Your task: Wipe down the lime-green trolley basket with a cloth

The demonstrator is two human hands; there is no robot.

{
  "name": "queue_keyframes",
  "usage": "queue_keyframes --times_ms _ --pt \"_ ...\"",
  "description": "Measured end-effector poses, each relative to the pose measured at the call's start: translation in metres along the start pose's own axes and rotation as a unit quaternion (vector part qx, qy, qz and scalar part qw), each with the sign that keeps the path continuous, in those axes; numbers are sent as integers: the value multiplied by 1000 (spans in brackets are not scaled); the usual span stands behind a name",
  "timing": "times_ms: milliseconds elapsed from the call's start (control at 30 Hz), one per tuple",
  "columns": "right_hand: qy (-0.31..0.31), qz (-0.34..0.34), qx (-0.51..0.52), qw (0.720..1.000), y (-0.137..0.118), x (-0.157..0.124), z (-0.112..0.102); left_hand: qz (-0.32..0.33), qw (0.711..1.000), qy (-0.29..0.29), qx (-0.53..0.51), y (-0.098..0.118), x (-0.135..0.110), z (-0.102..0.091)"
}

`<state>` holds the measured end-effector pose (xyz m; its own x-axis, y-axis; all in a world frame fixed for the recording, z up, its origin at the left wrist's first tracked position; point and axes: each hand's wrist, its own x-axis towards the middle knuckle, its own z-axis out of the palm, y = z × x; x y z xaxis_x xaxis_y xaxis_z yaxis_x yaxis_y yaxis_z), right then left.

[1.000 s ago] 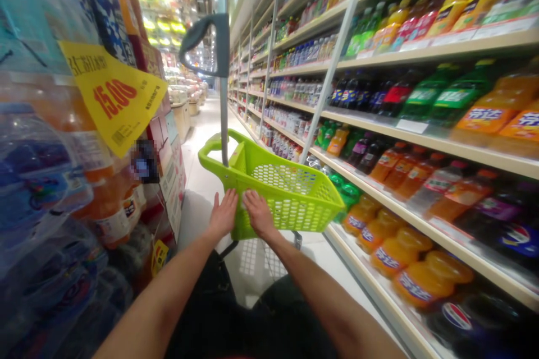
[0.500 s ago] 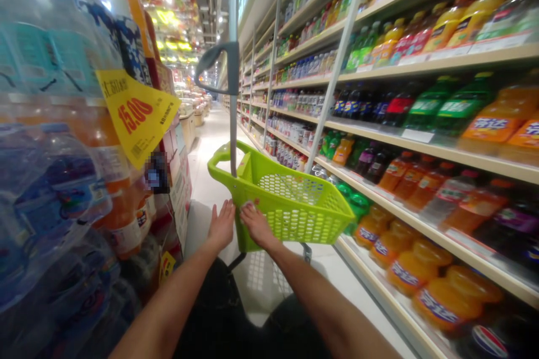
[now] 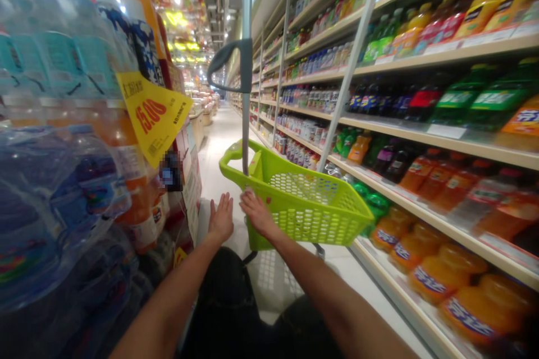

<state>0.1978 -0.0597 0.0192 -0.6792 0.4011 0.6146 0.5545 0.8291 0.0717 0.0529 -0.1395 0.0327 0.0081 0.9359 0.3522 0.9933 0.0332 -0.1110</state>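
Observation:
A lime-green plastic shopping basket point(image 3: 311, 205) on wheels stands in the aisle in front of me, with nothing visible inside. A grey pole with a loop handle point(image 3: 236, 64) rises from its near end. My right hand point(image 3: 257, 214) lies with fingers stretched against the basket's near rim, just below the pole. Just left of the basket's near corner is my left hand point(image 3: 221, 216), also with fingers stretched out; whether it touches the basket I cannot tell. Neither hand holds anything.
Shelves of soft-drink bottles point(image 3: 421, 101) run along the right, with orange bottles point(image 3: 438, 277) on the lowest shelf. On the left stand shrink-wrapped bottle packs point(image 3: 63, 190) with a yellow price sign point(image 3: 154, 115). The white aisle floor point(image 3: 219, 140) runs ahead between them.
The basket has rolled a little forward and to the right along the aisle. My left hand, flat on the basket's back wall before, now sits beside its corner.

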Motion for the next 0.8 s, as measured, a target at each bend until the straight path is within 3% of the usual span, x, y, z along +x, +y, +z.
queue_keyframes --times_ms 67,133,300,367,467,567,800 --pt "-32 -12 10 999 0 -17 9 9 1000 -3 -6 1 -2 -1" --pt "-13 -16 28 999 -1 -22 7 14 1000 -4 -11 4 -1 -3" --pt "166 48 53 984 9 13 -30 12 999 38 -7 11 19 -23" --pt "192 106 52 974 17 30 -40 7 997 74 -5 12 32 -37" --pt "158 165 57 972 25 44 -40 3 995 103 -6 12 54 -56" --pt "122 180 55 974 31 41 -35 13 996 86 -3 10 69 -68" --pt "81 260 -5 962 76 -14 -43 16 999 31 0 10 70 -65"
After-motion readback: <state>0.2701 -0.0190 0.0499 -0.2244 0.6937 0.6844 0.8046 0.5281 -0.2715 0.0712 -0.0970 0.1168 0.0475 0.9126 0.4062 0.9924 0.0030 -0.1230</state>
